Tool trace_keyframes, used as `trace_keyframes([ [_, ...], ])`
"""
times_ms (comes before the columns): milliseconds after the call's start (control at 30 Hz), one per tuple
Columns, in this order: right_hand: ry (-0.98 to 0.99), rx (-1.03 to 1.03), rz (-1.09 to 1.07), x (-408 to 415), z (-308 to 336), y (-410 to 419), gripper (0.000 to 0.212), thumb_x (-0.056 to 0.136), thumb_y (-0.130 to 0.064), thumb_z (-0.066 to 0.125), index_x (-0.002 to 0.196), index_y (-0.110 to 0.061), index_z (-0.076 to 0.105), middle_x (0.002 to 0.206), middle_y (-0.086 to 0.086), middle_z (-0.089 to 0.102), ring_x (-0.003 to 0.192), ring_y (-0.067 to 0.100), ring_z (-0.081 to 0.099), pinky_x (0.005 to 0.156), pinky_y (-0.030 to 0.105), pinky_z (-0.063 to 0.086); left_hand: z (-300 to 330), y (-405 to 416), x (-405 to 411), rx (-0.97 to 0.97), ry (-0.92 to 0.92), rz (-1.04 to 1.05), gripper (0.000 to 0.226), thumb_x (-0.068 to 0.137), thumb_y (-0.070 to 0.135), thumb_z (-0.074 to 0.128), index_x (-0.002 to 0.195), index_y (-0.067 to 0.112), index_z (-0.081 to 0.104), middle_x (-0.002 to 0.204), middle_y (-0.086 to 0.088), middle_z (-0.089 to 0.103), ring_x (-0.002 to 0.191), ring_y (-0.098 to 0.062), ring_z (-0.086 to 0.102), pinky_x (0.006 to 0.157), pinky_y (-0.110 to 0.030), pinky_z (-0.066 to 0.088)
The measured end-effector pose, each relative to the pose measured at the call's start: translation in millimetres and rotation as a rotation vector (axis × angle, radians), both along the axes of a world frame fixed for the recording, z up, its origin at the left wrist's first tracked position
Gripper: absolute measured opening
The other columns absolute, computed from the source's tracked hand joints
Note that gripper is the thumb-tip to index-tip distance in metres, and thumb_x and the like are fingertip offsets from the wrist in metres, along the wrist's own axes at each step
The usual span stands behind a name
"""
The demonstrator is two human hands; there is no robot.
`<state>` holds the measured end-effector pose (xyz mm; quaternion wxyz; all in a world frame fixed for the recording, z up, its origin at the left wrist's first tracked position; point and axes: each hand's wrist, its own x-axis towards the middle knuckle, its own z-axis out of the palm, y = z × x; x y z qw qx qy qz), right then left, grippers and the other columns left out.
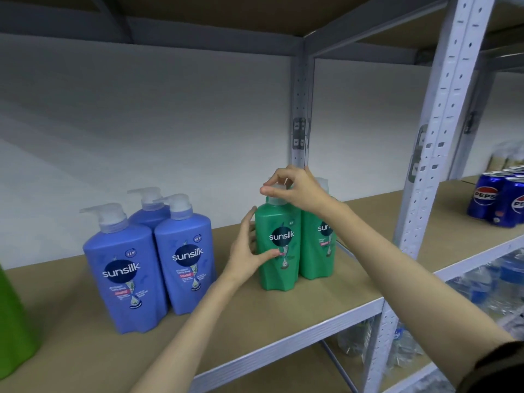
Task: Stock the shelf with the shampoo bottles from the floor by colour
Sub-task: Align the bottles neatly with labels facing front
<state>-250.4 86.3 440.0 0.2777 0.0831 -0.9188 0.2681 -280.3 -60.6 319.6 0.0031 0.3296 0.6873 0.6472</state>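
Observation:
Three purple Sunsilk pump bottles (pixel 127 276) stand grouped on the brown shelf board (pixel 226 321), left of centre. To their right stand green Sunsilk bottles: a front one (pixel 279 262) and one beside it (pixel 317 251), with another pump showing behind. My right hand (pixel 292 190) pinches the white pump head of the front green bottle from above. My left hand (pixel 249 251) holds that bottle's left side, thumb across its label and fingers behind it.
A green object (pixel 14 321) sits at the far left edge of the shelf. White metal uprights (pixel 433 154) divide the bays. Blue Pepsi cans (pixel 499 199) stand in the bay to the right. Plastic water bottles (pixel 482 287) lie on the lower shelf.

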Motion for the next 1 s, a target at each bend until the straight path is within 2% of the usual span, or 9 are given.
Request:
trace_keyframes([
  [67,-0.035,0.035,0.019,3.9,6.5,6.0,0.023,0.078,-0.050,0.062,0.090,-0.032,0.067,0.106,0.001,0.061,0.094,0.013,0.052,0.112,0.052,0.017,1.3,1.0,2.3,-0.026,0.093,0.027,0.095,0.066,0.005,0.080,0.132,0.046,0.025,0.131,0.014,0.046,0.118,-0.002,0.051,0.094,-0.020,0.047],
  [167,-0.144,0.118,0.059,11.2,14.6,18.0,0.027,0.088,-0.041,0.055,0.113,-0.036,0.062,0.127,-0.006,0.059,0.123,0.012,0.046,0.114,0.056,-0.002,0.9,3.0,2.9,-0.033,0.180,0.077,0.093,0.065,0.006,0.081,0.130,0.049,0.030,0.135,0.015,0.042,0.125,-0.009,0.047,0.101,-0.033,0.045],
  [333,-0.114,0.052,0.078,13.1,11.3,14.9,0.031,0.089,-0.024,0.059,0.120,-0.027,0.061,0.130,-0.006,0.058,0.121,0.012,0.050,0.103,0.020,0.004,2.3,2.2,6.0,0.000,0.183,0.084,0.090,0.064,0.000,0.080,0.127,0.046,0.034,0.131,0.027,0.041,0.121,-0.007,0.050,0.099,-0.033,0.047],
  [367,-0.086,0.028,0.065,12.6,9.3,13.0,0.031,0.088,-0.024,0.061,0.118,-0.026,0.062,0.128,-0.006,0.059,0.119,0.011,0.052,0.103,0.019,0.003,2.4,2.2,6.6,0.007,0.182,0.087,0.090,0.064,0.000,0.080,0.127,0.046,0.035,0.130,0.027,0.042,0.120,-0.007,0.050,0.099,-0.032,0.047],
  [500,0.027,0.014,-0.006,8.9,0.8,11.1,0.030,0.082,-0.032,0.066,0.111,-0.025,0.067,0.117,-0.005,0.066,0.107,0.012,0.057,0.114,0.042,-0.010,2.2,4.3,7.8,0.020,0.187,0.097,0.090,0.063,0.000,0.080,0.126,0.047,0.035,0.130,0.026,0.043,0.121,-0.009,0.050,0.099,-0.031,0.047],
  [600,0.015,0.086,-0.070,6.4,-2.2,9.4,0.041,0.084,-0.036,0.063,0.122,-0.020,0.060,0.113,0.001,0.065,0.105,0.017,0.057,0.115,0.045,0.000,3.0,3.4,7.8,0.037,0.174,0.083,0.089,0.063,-0.001,0.080,0.126,0.046,0.037,0.131,0.023,0.044,0.121,-0.009,0.051,0.098,-0.027,0.046],
  [667,-0.048,0.149,-0.092,7.1,0.3,11.3,0.047,0.088,-0.039,0.056,0.129,-0.015,0.054,0.121,0.002,0.062,0.115,0.019,0.053,0.114,0.048,-0.008,3.5,2.4,7.2,0.042,0.175,0.068,0.089,0.063,-0.001,0.080,0.126,0.044,0.037,0.131,0.023,0.044,0.121,-0.008,0.051,0.098,-0.023,0.046],
  [767,-0.092,0.159,-0.082,8.1,4.8,15.9,0.037,0.092,-0.039,0.050,0.122,-0.019,0.060,0.132,-0.003,0.057,0.128,0.017,0.045,0.111,0.051,-0.015,2.2,2.1,5.4,0.043,0.164,0.055,0.089,0.063,-0.001,0.080,0.126,0.045,0.038,0.132,0.023,0.044,0.120,-0.007,0.051,0.098,-0.025,0.046],
  [1000,-0.059,0.130,-0.075,9.3,1.1,14.9,0.039,0.091,-0.042,0.051,0.123,-0.021,0.059,0.131,-0.003,0.056,0.127,0.015,0.044,0.113,0.057,-0.010,2.5,1.2,5.0,0.017,0.171,0.048,0.090,0.064,0.001,0.080,0.127,0.047,0.035,0.137,0.007,0.046,0.119,-0.008,0.052,0.096,-0.025,0.048],
])
